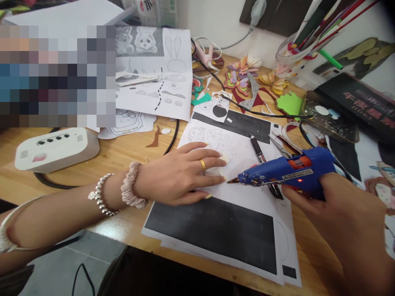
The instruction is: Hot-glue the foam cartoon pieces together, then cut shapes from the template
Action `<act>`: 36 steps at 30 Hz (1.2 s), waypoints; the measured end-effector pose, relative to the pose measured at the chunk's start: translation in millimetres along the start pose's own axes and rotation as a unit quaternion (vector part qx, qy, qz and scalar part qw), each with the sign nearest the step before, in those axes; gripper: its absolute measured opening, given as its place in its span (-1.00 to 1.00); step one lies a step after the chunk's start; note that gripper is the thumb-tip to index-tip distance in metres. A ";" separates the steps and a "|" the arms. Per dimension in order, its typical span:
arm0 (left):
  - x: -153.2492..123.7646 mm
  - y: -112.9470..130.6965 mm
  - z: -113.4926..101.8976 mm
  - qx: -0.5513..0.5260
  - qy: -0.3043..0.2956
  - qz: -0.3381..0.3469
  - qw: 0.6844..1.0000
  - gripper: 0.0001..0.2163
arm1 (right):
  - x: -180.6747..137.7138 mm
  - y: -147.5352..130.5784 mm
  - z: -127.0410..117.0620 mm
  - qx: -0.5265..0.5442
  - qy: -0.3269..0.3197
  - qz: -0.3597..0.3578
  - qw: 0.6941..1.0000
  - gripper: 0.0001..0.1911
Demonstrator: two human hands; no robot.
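Note:
My left hand [182,172] lies flat on a printed sheet [234,152] on the wooden desk, fingers stretched out, fingertips pressing a small pale cut-out piece [224,158]. It wears a gold ring, with a scrunchie and bead bracelet on the wrist. My right hand [336,205] grips a blue hot glue gun [290,170], whose nozzle points left and almost touches the fingertips of my left hand. A red light glows on the gun's side.
A black marker [257,149] and scissors [282,144] lie beyond the gun. A black cable [247,109] crosses the desk. Paper flowers [243,70], printed templates [154,74], a white device [52,148] at left and a black-printed sheet [212,232] near the front edge surround the work.

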State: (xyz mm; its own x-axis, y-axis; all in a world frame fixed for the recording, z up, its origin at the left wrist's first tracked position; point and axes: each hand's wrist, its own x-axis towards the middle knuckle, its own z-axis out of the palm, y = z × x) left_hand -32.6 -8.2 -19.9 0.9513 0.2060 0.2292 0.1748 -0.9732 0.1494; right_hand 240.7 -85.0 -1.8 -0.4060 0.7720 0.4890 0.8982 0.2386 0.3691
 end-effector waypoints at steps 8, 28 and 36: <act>1.1 0.6 1.3 -0.002 -0.005 -0.002 1.000 -0.68 | 0.9 0.6 -0.4 0.002 0.004 -0.003 1.000 -0.59; 1.4 1.1 -0.2 -0.013 -0.010 -0.006 1.000 -0.68 | 0.5 -0.4 -1.2 -0.001 0.002 0.006 1.000 -0.59; 1.1 1.0 -0.4 -0.014 -0.010 -0.004 1.000 -0.68 | 0.0 -0.1 -2.0 -0.006 -0.010 0.003 1.000 -0.57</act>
State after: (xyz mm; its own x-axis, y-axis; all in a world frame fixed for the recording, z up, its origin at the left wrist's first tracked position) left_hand -31.4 -8.9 -19.1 0.9547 0.2114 0.2094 0.1752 -0.9682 0.1784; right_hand 240.4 -86.2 -0.3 -0.3965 0.7851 0.4758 0.8989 0.2268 0.3748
